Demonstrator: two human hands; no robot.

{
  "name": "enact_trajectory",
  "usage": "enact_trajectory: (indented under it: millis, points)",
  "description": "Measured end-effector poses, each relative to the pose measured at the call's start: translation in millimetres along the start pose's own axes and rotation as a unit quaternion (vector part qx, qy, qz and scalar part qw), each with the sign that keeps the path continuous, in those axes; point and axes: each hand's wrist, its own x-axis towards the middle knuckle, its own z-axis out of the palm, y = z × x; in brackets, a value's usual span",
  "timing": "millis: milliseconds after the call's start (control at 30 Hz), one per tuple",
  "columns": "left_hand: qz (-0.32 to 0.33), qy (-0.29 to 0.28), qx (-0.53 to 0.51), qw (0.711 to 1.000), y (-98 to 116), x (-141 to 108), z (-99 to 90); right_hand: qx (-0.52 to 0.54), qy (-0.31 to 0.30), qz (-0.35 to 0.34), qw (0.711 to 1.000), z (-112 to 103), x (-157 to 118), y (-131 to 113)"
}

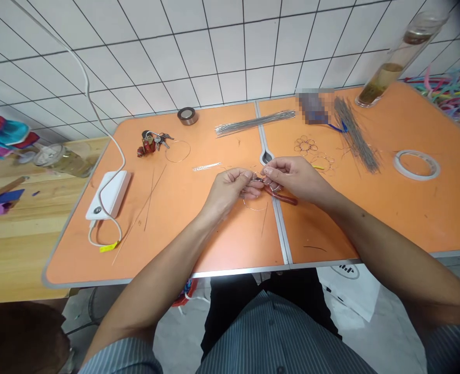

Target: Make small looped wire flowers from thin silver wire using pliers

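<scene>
My left hand (pixel 233 189) is closed in a pinch on a thin, bent wire (pixel 253 208), part of which curves in a loop below the fingers. On the other side, my right hand (pixel 298 179) pinches the same wirework, thumb and forefinger together. Both hands are close together over the metal seam of the orange table. A pair of pliers (pixel 286 199) with dark red handles lies beneath the fingers; its jaws are partly hidden. Behind the right hand lie a flower-shaped wire piece (pixel 306 145) and another wire shape with a yellow bit (pixel 319 167).
The orange table (pixel 214 244) carries wire bundles (pixel 255 123) (pixel 356 135), a dark tape roll (pixel 187 116), a white tape ring (pixel 417 165), keys (pixel 158 139) and a white power bank (pixel 108 195) with a cable. A tall glass bottle (pixel 386 78) stands against the tiled wall.
</scene>
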Motion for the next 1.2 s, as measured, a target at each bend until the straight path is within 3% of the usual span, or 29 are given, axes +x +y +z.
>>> enact_trajectory:
  millis: [267, 567, 867, 1200]
  points:
    - [-0.036, -0.031, 0.01, 0.999, 6.5, -5.0, 1.5, 0.023, -0.005, 0.009, 1.0, 1.4, -0.7, 3.8]
    - [-0.009, 0.017, -0.021, 1.0, 7.8, -3.5, 1.7, 0.011, 0.012, -0.003, 1.0, -0.4, 0.1, 4.1]
    - [-0.033, -0.004, -0.011, 0.999, 10.3, -4.8, 3.4, 0.043, 0.016, 0.027, 0.999, 9.1, -1.1, 0.8]
    - [-0.014, -0.007, -0.012, 1.0, 6.8, -3.3, 2.3, 0.075, 0.005, 0.03, 0.997, 12.2, -1.6, 3.0]
